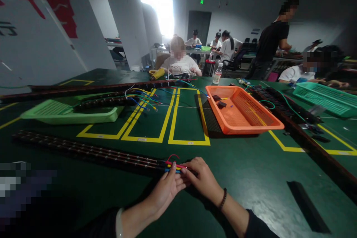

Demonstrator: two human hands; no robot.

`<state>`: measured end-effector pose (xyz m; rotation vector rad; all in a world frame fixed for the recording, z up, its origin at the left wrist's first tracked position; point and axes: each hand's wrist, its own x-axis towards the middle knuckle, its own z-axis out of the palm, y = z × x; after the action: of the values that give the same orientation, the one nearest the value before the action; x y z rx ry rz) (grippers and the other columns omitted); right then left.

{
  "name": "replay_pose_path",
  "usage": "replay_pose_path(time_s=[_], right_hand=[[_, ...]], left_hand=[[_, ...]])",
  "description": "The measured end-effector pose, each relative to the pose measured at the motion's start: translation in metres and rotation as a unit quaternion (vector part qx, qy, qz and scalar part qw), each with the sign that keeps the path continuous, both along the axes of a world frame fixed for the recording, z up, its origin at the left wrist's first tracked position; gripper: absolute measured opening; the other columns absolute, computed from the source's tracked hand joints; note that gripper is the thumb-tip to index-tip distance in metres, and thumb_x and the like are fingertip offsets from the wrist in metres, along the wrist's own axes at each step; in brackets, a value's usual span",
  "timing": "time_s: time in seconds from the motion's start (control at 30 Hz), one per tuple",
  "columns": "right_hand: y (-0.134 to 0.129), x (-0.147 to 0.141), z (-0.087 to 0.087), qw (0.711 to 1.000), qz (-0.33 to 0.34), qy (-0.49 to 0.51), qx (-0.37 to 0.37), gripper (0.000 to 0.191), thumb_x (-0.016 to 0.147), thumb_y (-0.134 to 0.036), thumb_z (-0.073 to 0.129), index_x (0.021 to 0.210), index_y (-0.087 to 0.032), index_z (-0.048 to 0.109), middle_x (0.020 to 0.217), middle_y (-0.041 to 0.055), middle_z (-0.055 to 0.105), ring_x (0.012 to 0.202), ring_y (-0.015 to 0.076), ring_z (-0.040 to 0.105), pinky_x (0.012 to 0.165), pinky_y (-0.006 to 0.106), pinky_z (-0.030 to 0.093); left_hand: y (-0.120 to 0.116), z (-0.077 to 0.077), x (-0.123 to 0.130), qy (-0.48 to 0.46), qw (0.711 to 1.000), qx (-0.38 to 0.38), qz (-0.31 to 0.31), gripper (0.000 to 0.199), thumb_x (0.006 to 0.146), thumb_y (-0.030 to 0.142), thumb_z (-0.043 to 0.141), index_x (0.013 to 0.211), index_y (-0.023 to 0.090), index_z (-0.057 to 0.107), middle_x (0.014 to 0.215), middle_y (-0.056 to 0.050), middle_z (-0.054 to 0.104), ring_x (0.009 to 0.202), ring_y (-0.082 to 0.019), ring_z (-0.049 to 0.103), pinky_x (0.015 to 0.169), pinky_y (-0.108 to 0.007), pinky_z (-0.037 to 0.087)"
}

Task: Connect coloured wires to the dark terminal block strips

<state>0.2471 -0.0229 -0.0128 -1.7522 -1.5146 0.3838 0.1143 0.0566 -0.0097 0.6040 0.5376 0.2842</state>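
Note:
A long dark strip assembly (92,150) lies on the green table, running from the far left to the middle. At its right end are red, yellow and blue wires (173,167), and a thin red loop sticks up there. My left hand (167,189) holds these wire ends from below, its thumb on top. My right hand (205,180), with a beaded bracelet at the wrist, pinches the wire ends from the right. The wire tips are hidden by its fingers.
An orange basket (251,127) with small dark parts stands ahead right. A green basket (83,118) holding a dark wired bundle is ahead left. A black strip (308,206) lies at right, a bottle (218,73) at the far edge. People sit and stand beyond.

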Motion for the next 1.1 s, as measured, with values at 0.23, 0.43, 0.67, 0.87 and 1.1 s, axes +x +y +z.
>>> replay_pose_path(time_s=[0.23, 0.43, 0.67, 0.87, 1.1], right_hand=[[0.002, 0.001, -0.005, 0.999, -0.034, 0.029, -0.013, 0.031, 0.093, -0.039, 0.045, 0.077, -0.018, 0.062, 0.073, 0.0016, 0.062, 0.076, 0.0144, 0.054, 0.073, 0.029, 0.038], [0.005, 0.01, -0.003, 0.997, -0.009, 0.06, -0.054, 0.039, 0.092, -0.044, 0.044, 0.066, -0.017, 0.055, 0.065, -0.0011, 0.055, 0.069, 0.013, 0.051, 0.068, 0.027, 0.037], [0.01, 0.027, 0.01, 0.99, 0.026, 0.102, -0.098, 0.043, 0.089, -0.05, 0.046, 0.064, -0.016, 0.053, 0.061, -0.0019, 0.052, 0.06, 0.011, 0.047, 0.057, 0.023, 0.033], [0.033, 0.049, 0.026, 0.992, 0.004, -0.122, -0.011, 0.039, 0.088, -0.05, 0.049, 0.071, -0.017, 0.062, 0.068, 0.0017, 0.06, 0.071, 0.0149, 0.05, 0.071, 0.029, 0.031], [0.045, 0.058, 0.009, 0.995, -0.033, -0.064, -0.072, 0.044, 0.089, -0.053, 0.045, 0.07, -0.016, 0.058, 0.063, 0.0008, 0.056, 0.06, 0.0123, 0.047, 0.057, 0.024, 0.03]], left_hand=[[0.0, 0.001, -0.002, 0.0, 1.0, -0.011, -0.003, 0.039, 0.087, 0.045, 0.05, 0.1, 0.009, 0.057, 0.101, -0.017, 0.067, 0.102, -0.024, 0.062, 0.1, -0.044, 0.039], [0.001, 0.003, -0.001, 0.017, 1.0, -0.004, -0.013, 0.04, 0.089, 0.04, 0.047, 0.105, 0.005, 0.056, 0.1, -0.02, 0.067, 0.101, -0.026, 0.063, 0.1, -0.045, 0.039], [-0.001, 0.002, -0.002, 0.026, 1.0, 0.002, -0.006, 0.039, 0.088, 0.043, 0.046, 0.1, 0.007, 0.054, 0.094, -0.019, 0.068, 0.096, -0.026, 0.065, 0.1, -0.047, 0.04], [0.013, 0.01, 0.009, -0.001, 1.0, 0.007, -0.023, 0.044, 0.088, 0.048, 0.045, 0.097, 0.006, 0.056, 0.095, -0.021, 0.068, 0.092, -0.026, 0.066, 0.099, -0.047, 0.04], [0.03, -0.001, 0.031, -0.005, 1.0, 0.011, -0.006, 0.043, 0.087, 0.045, 0.047, 0.097, 0.004, 0.057, 0.091, -0.021, 0.067, 0.091, -0.025, 0.066, 0.099, -0.045, 0.04]])
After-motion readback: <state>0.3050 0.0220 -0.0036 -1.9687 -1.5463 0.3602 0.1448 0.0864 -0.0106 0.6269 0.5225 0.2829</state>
